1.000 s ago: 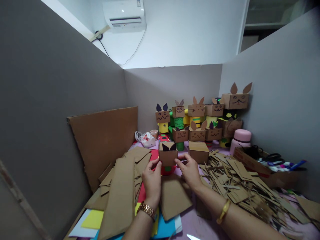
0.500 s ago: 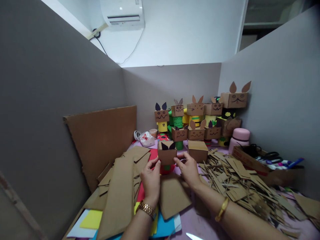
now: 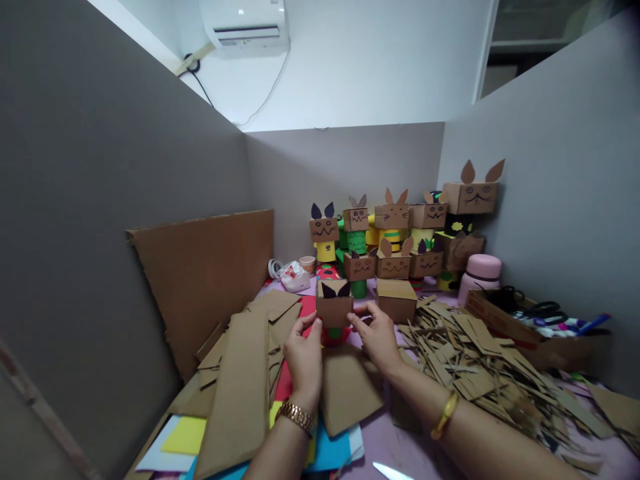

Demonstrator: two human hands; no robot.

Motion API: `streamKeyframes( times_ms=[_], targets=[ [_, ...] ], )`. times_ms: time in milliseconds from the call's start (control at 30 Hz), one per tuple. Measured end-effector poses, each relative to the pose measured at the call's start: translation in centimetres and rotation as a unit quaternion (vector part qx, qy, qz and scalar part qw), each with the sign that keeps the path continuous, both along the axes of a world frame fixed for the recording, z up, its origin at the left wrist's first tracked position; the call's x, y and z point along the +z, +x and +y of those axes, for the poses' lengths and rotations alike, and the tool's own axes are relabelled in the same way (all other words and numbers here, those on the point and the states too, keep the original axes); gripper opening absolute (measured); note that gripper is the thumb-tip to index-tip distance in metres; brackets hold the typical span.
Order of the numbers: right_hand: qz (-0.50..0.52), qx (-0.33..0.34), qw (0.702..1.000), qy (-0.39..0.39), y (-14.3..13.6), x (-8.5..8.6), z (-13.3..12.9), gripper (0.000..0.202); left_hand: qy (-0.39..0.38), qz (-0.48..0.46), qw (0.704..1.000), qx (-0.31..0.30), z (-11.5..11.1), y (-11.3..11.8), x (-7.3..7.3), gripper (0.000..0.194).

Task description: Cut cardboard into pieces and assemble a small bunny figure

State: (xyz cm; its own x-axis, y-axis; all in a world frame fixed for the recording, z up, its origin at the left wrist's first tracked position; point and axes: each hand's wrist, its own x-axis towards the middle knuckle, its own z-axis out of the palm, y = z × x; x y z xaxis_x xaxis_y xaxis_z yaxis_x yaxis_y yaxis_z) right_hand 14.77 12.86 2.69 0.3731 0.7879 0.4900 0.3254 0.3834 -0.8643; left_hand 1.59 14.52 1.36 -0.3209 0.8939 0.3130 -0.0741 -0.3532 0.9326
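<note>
A small cardboard box with two dark pointed ears is held upright between my hands, above a red base with a green spot. My left hand pinches its left side with thumb and fingers. On its right lower edge, my right hand grips with thumb and index finger. No face is drawn on the side towards me. Just right of it stands a plain closed box. A flat cardboard piece lies below, between my forearms.
Several cardboard animal figures stand at the back. Cardboard scraps heap at the right, beside a tray of scissors and markers and a pink flask. Cardboard sheets lie left. A blade shows at the front edge.
My hands keep their hold on the eared box, with hardly any movement. The view has shifted very slightly.
</note>
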Motion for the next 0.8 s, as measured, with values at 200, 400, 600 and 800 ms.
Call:
streamKeyframes(
  times_ms=[200,400,600,800],
  targets=[
    [0.003,0.004,1.0,0.0,-0.1,0.1,0.02,0.015,0.001,-0.036,0.999,-0.009,0.23,0.16,-0.45,0.032],
    [0.005,0.005,1.0,-0.002,-0.09,0.2,0.04,0.015,-0.007,-0.056,0.998,-0.015,0.34,0.25,-0.44,0.03],
    [0.004,0.008,1.0,-0.004,-0.11,0.27,-0.02,0.014,-0.019,-0.063,0.998,-0.023,0.15,0.27,-0.17,0.027],
    [-0.005,0.014,1.0,-0.004,-0.19,0.38,-0.12,0.013,-0.021,-0.075,0.997,-0.012,-0.08,0.41,-0.06,0.031]
  ],
)
